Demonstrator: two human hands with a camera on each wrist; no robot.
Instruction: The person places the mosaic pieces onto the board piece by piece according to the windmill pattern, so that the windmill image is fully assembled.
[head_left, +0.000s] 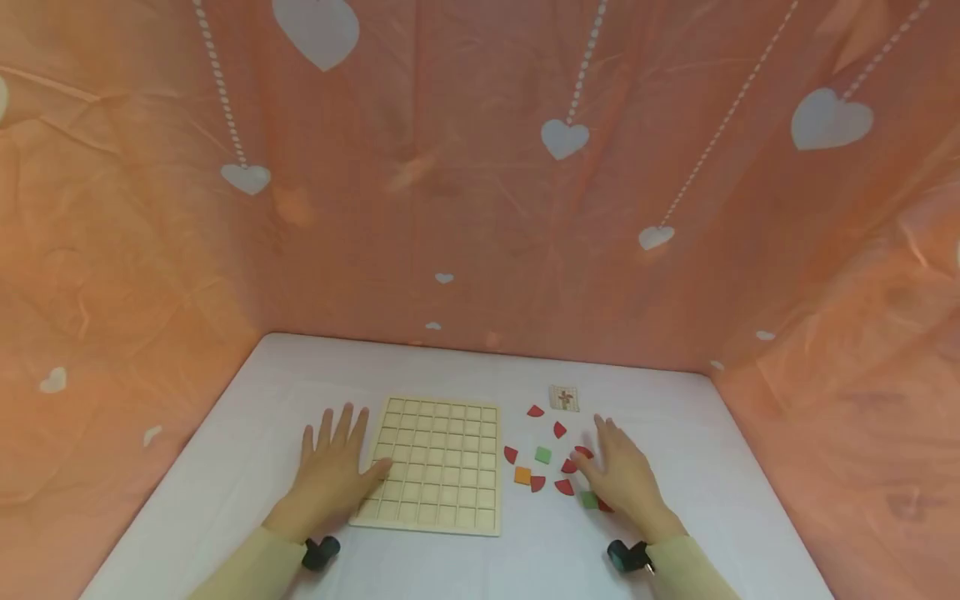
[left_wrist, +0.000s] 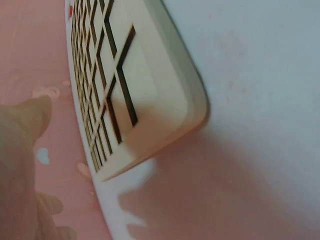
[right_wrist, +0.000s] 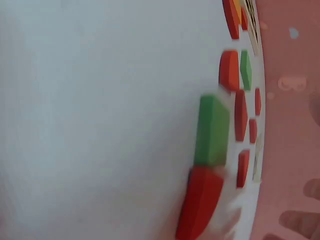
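My left hand (head_left: 328,477) is spread with straight fingers at the left side of a pale wooden grid board (head_left: 442,528), its thumb over the board's left columns. In the left wrist view the board's near corner (left_wrist: 170,117) shows close up, with the hand's shadow beside it. My right hand (head_left: 627,483), fingers extended and holding nothing, hovers over the right edge of scattered pieces. Under and beside it lie a green square (head_left: 589,500), a red quarter-round piece (head_left: 564,487) and more red ones, some partly hidden by the hand. The right wrist view shows another red piece (right_wrist: 200,202) against the green block (right_wrist: 212,131).
Between board and right hand lie an orange square (head_left: 522,475), a light green square (head_left: 543,455) and several red quarter-rounds. A small card (head_left: 564,398) with a printed pattern lies behind them. The white table (head_left: 300,367) is enclosed by orange cloth (head_left: 480,208) with hearts.
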